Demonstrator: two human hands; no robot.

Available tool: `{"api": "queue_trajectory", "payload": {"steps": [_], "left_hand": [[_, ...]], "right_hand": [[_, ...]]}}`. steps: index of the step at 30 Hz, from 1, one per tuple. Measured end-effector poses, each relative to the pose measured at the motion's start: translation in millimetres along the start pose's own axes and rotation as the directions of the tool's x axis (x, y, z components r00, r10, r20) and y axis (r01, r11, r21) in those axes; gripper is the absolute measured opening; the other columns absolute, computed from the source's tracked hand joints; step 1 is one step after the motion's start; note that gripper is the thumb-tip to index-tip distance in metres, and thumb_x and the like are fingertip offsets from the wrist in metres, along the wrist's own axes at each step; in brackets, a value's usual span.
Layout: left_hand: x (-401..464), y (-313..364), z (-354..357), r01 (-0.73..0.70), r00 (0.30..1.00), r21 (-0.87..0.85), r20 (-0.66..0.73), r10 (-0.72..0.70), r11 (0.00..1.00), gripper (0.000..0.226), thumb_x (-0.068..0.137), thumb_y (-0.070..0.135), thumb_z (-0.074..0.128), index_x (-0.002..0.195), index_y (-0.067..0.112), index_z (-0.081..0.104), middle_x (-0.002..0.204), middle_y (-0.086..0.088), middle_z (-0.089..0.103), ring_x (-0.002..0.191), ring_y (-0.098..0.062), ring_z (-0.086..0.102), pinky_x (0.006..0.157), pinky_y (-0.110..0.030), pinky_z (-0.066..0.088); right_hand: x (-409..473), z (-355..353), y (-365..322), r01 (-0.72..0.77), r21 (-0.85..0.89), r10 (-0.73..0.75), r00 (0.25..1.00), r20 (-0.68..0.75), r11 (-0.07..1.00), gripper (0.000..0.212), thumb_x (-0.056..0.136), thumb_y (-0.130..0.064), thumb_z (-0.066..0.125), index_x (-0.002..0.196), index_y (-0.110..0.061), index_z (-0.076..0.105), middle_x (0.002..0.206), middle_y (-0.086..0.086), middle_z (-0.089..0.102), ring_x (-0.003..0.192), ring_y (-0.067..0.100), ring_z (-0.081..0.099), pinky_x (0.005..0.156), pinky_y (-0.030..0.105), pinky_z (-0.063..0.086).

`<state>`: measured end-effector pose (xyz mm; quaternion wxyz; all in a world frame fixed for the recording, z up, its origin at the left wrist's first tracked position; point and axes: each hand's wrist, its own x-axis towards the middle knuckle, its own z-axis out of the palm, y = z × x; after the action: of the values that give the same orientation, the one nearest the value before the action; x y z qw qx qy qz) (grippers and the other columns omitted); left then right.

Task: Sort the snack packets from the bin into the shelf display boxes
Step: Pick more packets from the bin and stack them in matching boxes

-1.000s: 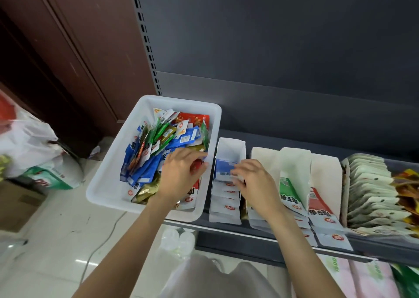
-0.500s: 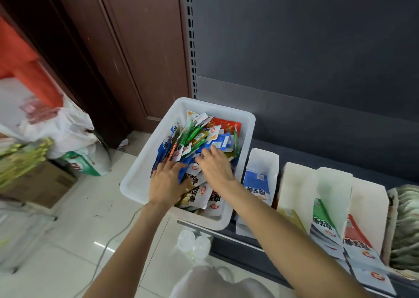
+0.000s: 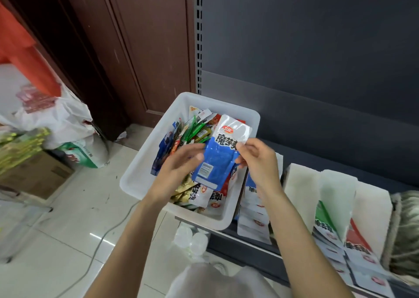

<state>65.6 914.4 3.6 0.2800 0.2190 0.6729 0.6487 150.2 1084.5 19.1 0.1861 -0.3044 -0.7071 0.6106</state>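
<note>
The blue-and-white snack packet (image 3: pixel 221 152) is held up over the white bin (image 3: pixel 138 180), gripped from both sides: the right hand (image 3: pixel 260 161) pinches its right edge between thumb and fingers, and the left hand (image 3: pixel 179 168) has its fingers curled against the left edge, with what look like more blue packets bunched behind it. Below the hands the bin holds a loose heap of mixed packets (image 3: pixel 192 134) in green, blue, red and gold, so most of the sorting looks still to be done. Just right of the bin, on the dark shelf (image 3: pixel 260 254), stands the display box with blue packets (image 3: pixel 251 209), already partly filled and probably where this one belongs. Further right, the green box (image 3: pixel 328 209) and the red box (image 3: pixel 360 232) also hold rows of packets.
</note>
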Motion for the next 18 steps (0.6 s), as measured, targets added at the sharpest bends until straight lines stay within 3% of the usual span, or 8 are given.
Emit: {"api": "queue_trajectory", "payload": {"steps": [2, 5, 6, 8, 9, 11, 15, 18], "left_hand": [[3, 0, 12, -0.067, 0.998, 0.070, 0.016, 0.066, 0.995, 0.027, 0.082, 0.021, 0.071, 0.107, 0.014, 0.063, 0.101, 0.007, 0.070, 0.095, -0.010, 0.066, 0.079, -0.023, 0.051], [8, -6, 26, -0.214, 0.951, 0.348, -0.138, 0.275, 0.913, 0.018, 0.079, 0.010, 0.074, 0.091, 0.018, 0.064, 0.085, 0.012, 0.068, 0.080, -0.003, 0.064, 0.069, -0.024, 0.051], [9, -8, 29, -0.291, 0.902, 0.479, -0.150, 0.404, 0.828, 0.017, 0.078, 0.008, 0.074, 0.090, 0.018, 0.066, 0.086, 0.012, 0.066, 0.079, -0.001, 0.062, 0.068, -0.023, 0.051], [11, -11, 35, -0.441, 0.766, 0.697, -0.037, 0.642, 0.566, 0.017, 0.076, 0.005, 0.071, 0.090, 0.016, 0.072, 0.088, 0.006, 0.065, 0.078, -0.006, 0.061, 0.063, -0.024, 0.052], [11, -12, 38, -0.495, 0.700, 0.748, 0.042, 0.713, 0.442, 0.017, 0.076, 0.007, 0.068, 0.090, 0.015, 0.073, 0.089, 0.003, 0.066, 0.079, -0.012, 0.061, 0.062, -0.027, 0.052], [13, -15, 42, -0.555, 0.633, 0.769, 0.143, 0.760, 0.318, 0.017, 0.076, 0.013, 0.065, 0.090, 0.015, 0.074, 0.090, 0.001, 0.066, 0.081, -0.018, 0.060, 0.064, -0.031, 0.052], [19, -23, 53, -0.573, 0.710, 0.732, 0.218, 0.669, 0.370, 0.031, 0.075, 0.040, 0.073, 0.101, 0.023, 0.070, 0.104, 0.005, 0.063, 0.097, -0.018, 0.058, 0.083, -0.032, 0.047], [25, -23, 62, -0.545, 0.779, 0.647, 0.157, 0.607, 0.533, 0.032, 0.080, 0.043, 0.068, 0.104, 0.021, 0.069, 0.108, 0.004, 0.063, 0.102, -0.010, 0.058, 0.089, -0.022, 0.045]], "right_hand": [[-3, -4, -3, -0.068, 0.105, 0.069, 0.998, -0.005, 0.992, 0.013, 0.093, -0.013, 0.058, 0.095, -0.002, 0.063, 0.068, 0.002, 0.063, 0.054, 0.001, 0.057, 0.055, 0.017, 0.050], [-9, -6, -9, -0.109, 0.274, 0.121, 0.992, -0.028, 0.956, 0.020, 0.093, -0.016, 0.059, 0.111, -0.007, 0.058, 0.084, 0.001, 0.069, 0.067, 0.006, 0.067, 0.065, 0.016, 0.054], [-12, -6, -10, -0.113, 0.334, 0.123, 0.992, -0.010, 0.936, 0.025, 0.092, -0.019, 0.059, 0.116, -0.011, 0.055, 0.094, 0.001, 0.070, 0.077, 0.008, 0.069, 0.071, 0.018, 0.055], [-20, -7, -11, -0.102, 0.425, 0.096, 0.995, 0.035, 0.899, 0.033, 0.091, -0.022, 0.058, 0.122, -0.013, 0.053, 0.109, 0.003, 0.069, 0.092, 0.012, 0.069, 0.077, 0.022, 0.056], [-23, -8, -10, -0.082, 0.437, 0.076, 0.997, 0.031, 0.896, 0.032, 0.092, -0.020, 0.058, 0.123, -0.012, 0.054, 0.110, 0.003, 0.069, 0.096, 0.013, 0.068, 0.076, 0.022, 0.056], [-27, -14, -6, -0.045, 0.410, 0.066, 0.997, -0.038, 0.911, 0.029, 0.093, -0.013, 0.057, 0.122, -0.010, 0.056, 0.110, 0.004, 0.069, 0.098, 0.015, 0.068, 0.072, 0.022, 0.056], [-25, -36, 6, 0.038, 0.309, 0.028, 0.978, -0.207, 0.950, 0.022, 0.090, -0.003, 0.059, 0.106, -0.017, 0.063, 0.102, 0.001, 0.071, 0.089, 0.009, 0.069, 0.069, 0.023, 0.055], [-25, -62, 14, 0.188, -0.007, -0.182, 0.937, -0.299, 0.982, 0.021, 0.088, 0.000, 0.060, 0.097, -0.018, 0.063, 0.092, -0.013, 0.069, 0.078, -0.007, 0.064, 0.068, 0.015, 0.050]]}}
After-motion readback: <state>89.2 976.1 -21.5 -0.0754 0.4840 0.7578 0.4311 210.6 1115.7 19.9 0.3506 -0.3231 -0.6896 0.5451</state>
